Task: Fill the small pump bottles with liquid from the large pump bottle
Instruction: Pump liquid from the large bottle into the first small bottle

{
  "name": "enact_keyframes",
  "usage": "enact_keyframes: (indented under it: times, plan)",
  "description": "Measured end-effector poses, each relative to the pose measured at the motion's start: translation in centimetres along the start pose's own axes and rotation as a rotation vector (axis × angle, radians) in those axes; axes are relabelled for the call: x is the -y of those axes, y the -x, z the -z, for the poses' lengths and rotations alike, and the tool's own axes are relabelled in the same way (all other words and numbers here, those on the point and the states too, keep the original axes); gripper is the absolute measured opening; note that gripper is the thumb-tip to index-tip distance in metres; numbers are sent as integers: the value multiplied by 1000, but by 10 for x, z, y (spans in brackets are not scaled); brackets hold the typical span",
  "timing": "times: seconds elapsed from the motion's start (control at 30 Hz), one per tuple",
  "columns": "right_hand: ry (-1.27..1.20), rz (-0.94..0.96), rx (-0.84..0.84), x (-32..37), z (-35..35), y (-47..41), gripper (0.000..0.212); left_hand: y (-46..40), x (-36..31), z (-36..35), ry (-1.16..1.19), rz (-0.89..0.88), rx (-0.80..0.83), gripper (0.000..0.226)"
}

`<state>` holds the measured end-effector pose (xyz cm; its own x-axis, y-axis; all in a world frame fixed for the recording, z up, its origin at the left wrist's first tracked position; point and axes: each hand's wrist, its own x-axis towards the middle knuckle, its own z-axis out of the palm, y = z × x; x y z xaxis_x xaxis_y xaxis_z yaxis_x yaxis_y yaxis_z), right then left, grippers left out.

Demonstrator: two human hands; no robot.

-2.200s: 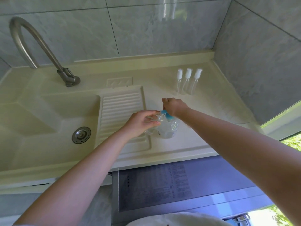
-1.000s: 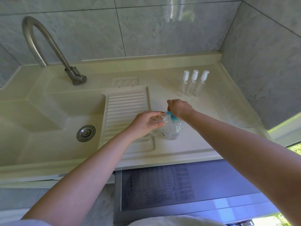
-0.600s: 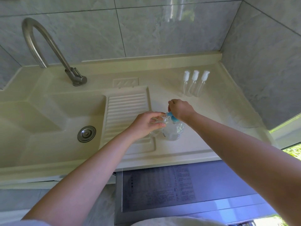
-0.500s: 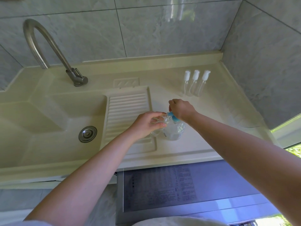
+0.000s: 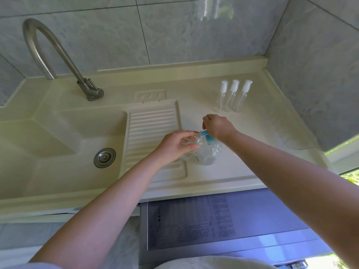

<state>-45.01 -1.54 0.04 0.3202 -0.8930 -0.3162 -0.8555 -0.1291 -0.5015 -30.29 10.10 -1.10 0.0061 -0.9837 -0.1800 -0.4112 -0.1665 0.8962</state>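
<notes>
A large clear pump bottle with a blue pump top stands on the cream counter just right of the ribbed drainboard. My right hand presses down on the blue pump from above. My left hand holds a small clear bottle upright against the large bottle's spout; my fingers hide most of it. Three small clear pump bottles with white caps stand in a row at the back right of the counter.
A sink basin with a metal drain lies to the left, with a curved metal tap behind it. Grey tiled walls close the back and right. A dark appliance top sits below the counter's front edge.
Both hands stay at the large bottle with almost no motion. The camera view has drifted slightly, shifting the scene a little to the right.
</notes>
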Motion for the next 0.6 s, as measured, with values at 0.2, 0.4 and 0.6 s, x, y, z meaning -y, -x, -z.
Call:
enact_keyframes:
  times: [0.2,0.4,0.6]
  plan:
    - [-4,-34,-9,1,0,3,37,2,-1,0,-4,-11,-3,45]
    - [0,-31,63,5,9,6,29,2,-5,1,-9,-29,7,44]
    - [25,-2,3,5,3,5,30,3,-3,0,-57,-60,-12,49]
